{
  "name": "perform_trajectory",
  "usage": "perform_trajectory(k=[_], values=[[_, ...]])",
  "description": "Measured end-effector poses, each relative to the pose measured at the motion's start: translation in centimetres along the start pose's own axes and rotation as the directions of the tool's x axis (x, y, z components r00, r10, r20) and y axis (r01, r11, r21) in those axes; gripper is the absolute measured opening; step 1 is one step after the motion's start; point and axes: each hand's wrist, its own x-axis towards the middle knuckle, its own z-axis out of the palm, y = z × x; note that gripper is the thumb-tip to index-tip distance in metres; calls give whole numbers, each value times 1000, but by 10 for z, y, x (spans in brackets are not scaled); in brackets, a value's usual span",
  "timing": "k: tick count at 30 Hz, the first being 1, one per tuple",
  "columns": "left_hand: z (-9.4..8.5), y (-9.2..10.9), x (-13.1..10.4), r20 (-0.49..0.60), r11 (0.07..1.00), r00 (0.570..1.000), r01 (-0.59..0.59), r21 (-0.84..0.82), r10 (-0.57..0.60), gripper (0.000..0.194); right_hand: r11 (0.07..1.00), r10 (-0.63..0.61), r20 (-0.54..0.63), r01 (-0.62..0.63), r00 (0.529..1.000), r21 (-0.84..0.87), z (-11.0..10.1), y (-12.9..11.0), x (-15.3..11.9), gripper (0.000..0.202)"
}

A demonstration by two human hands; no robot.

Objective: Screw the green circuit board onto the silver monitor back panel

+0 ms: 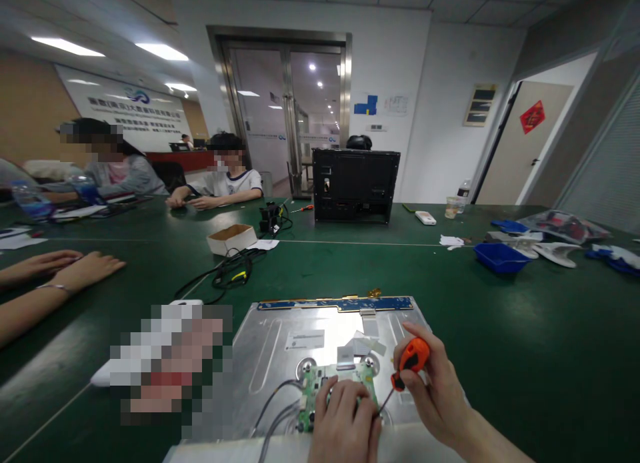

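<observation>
The circuit board lies on the panel; 1 box sits behind (leftward).

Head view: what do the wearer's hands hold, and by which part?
The right hand holds a screwdriver by its orange handle; the left hand rests on the circuit board.

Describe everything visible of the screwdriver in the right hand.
The screwdriver has a chunky orange handle with black patches, plastic or rubber by its look, and a thin, dark shaft. It is tilted, shaft sloping down to the left, gripped by the right hand. Its lower end is at the green circuit board's right edge, close beside the left hand; the tip itself is unclear.
</observation>
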Motion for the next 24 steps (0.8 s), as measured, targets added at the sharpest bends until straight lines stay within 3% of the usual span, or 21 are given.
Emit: perform_trajectory(k=[24], values=[[-2,2,1,55,994,996,72,-87,-67,22,999,-43,9,43,999,0,-4,1,-5,42]])
